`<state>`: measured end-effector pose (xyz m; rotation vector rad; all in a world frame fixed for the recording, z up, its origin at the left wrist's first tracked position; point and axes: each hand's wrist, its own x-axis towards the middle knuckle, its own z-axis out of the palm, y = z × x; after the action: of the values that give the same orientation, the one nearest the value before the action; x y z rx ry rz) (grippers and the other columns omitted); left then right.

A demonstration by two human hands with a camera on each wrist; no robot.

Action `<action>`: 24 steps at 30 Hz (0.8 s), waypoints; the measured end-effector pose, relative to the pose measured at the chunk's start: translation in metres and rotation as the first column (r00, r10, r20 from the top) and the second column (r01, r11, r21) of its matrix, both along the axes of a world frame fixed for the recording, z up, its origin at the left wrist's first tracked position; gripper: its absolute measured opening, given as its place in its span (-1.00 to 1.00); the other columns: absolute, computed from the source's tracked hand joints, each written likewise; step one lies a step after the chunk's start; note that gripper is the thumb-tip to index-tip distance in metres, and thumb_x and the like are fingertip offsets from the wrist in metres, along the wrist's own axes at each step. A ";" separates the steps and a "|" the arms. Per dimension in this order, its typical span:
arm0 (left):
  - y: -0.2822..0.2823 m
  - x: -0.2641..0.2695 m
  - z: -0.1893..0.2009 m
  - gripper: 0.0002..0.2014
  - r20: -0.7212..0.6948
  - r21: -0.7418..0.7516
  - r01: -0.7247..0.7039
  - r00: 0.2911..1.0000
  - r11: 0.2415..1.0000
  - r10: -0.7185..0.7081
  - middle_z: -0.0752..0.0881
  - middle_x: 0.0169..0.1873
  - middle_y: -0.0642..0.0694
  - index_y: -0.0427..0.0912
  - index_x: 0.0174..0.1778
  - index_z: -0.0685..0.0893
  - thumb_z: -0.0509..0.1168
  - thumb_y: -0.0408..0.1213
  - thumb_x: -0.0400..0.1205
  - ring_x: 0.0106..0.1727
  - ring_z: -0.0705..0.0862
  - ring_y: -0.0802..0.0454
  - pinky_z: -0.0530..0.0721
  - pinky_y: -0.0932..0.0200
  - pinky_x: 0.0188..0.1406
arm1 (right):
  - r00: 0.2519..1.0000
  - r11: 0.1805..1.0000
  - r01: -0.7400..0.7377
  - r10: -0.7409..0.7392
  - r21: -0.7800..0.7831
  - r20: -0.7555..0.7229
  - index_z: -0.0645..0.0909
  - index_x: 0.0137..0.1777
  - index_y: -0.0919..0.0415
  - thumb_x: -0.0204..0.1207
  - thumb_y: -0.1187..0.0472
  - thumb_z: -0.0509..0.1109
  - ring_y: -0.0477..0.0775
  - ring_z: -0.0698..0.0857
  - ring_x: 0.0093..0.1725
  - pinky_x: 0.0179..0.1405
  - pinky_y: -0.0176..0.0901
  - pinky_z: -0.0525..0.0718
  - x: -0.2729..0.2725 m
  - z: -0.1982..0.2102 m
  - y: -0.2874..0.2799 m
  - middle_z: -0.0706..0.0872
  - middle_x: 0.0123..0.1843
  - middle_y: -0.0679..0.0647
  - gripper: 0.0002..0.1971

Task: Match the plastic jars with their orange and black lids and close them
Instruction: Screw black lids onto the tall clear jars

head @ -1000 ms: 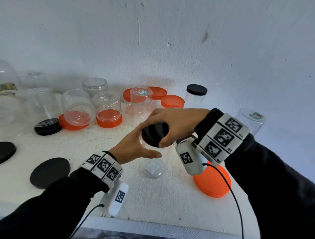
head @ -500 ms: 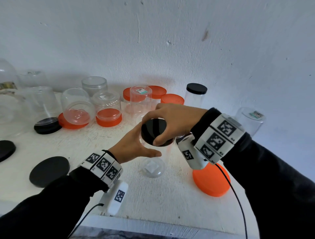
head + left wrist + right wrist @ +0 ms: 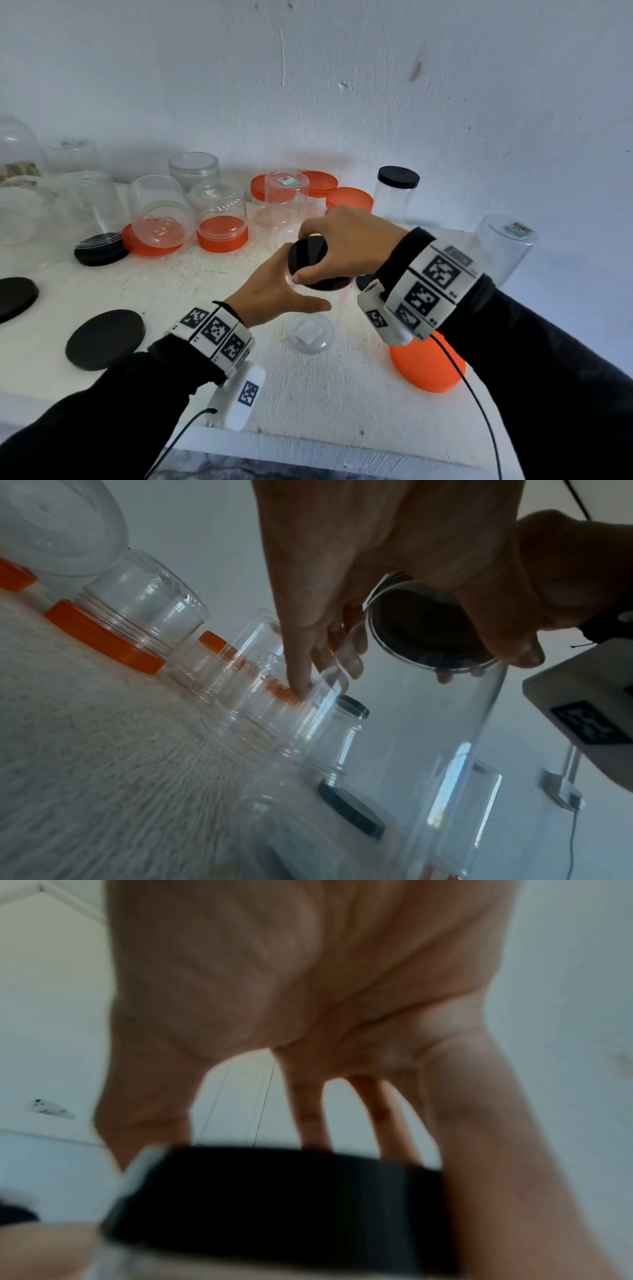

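Presently the right hand (image 3: 346, 246) grips the black lid (image 3: 317, 265) from above, fingers curled round its rim, seated on the mouth of the tall clear jar (image 3: 313, 329), which stands upright on the white table (image 3: 308, 394). Left hand (image 3: 274, 294) wraps the jar wall (bracing it against the twist, I judge). Lid appears unfinished, slightly tilted

We can read no text; the stickers on two jars (image 3: 287, 192) (image 3: 507, 240) are too blurred.
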<state>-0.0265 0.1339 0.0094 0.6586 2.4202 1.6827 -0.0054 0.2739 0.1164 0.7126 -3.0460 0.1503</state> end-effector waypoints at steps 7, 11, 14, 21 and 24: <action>0.000 0.001 0.001 -0.21 -0.016 0.001 0.003 1.000 1.000 -0.003 0.62 0.12 0.16 0.05 0.31 0.39 0.63 -0.23 0.20 0.18 0.58 0.27 0.51 0.40 0.04 | 0.998 0.990 0.031 -0.023 0.138 -0.061 0.52 0.34 0.04 0.39 -0.39 0.27 0.03 0.59 0.01 -0.26 -0.23 0.47 0.002 -0.001 -0.001 0.61 0.02 0.01 -0.35; 0.000 0.000 0.004 -0.19 -0.037 0.010 0.035 0.999 0.999 -0.035 0.60 0.11 0.26 0.18 0.30 0.34 0.63 -0.28 0.22 0.13 0.53 0.54 0.47 0.63 -0.02 | 0.978 0.995 -0.082 0.069 0.060 0.198 0.39 0.45 -0.15 0.36 -0.19 0.45 -0.01 0.50 0.20 0.15 -0.12 0.56 -0.001 0.008 0.009 0.49 0.19 -0.03 -0.36; 0.002 0.001 0.000 -0.16 -0.040 0.007 0.013 0.999 1.000 -0.012 0.61 0.18 0.13 0.04 0.37 0.37 0.64 -0.21 0.21 0.21 0.57 0.30 0.51 0.48 0.04 | 0.995 0.997 -0.051 0.047 0.049 0.084 0.48 0.35 -0.12 0.32 -0.21 0.46 0.00 0.54 0.05 -0.13 -0.23 0.53 -0.002 0.000 0.006 0.49 0.04 -0.03 -0.41; 0.004 0.002 -0.004 -0.25 -0.059 0.001 -0.045 0.997 0.999 0.045 0.64 0.10 0.09 -0.02 0.28 0.43 0.64 -0.18 0.21 0.14 0.59 0.22 0.50 0.40 -0.02 | 0.998 0.999 0.022 -0.020 0.040 -0.058 0.48 0.37 -0.06 0.36 -0.22 0.38 0.07 0.56 0.00 -0.14 -0.18 0.48 0.007 -0.012 0.003 0.50 0.01 0.01 -0.42; 0.006 0.001 -0.004 -0.20 -0.074 -0.010 0.005 0.997 1.000 -0.006 0.62 0.15 0.16 0.08 0.30 0.40 0.63 -0.04 0.17 0.20 0.57 0.25 0.51 0.37 0.10 | 0.998 0.998 0.051 -0.052 -0.023 -0.038 0.41 0.42 -0.12 0.39 -0.19 0.36 0.05 0.52 0.07 -0.10 -0.17 0.47 0.014 -0.018 0.010 0.50 0.13 0.01 -0.41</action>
<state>-0.0250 0.1399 0.0056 0.7384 2.4727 1.6719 0.0090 0.2838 0.0984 0.6280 -3.0173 0.1665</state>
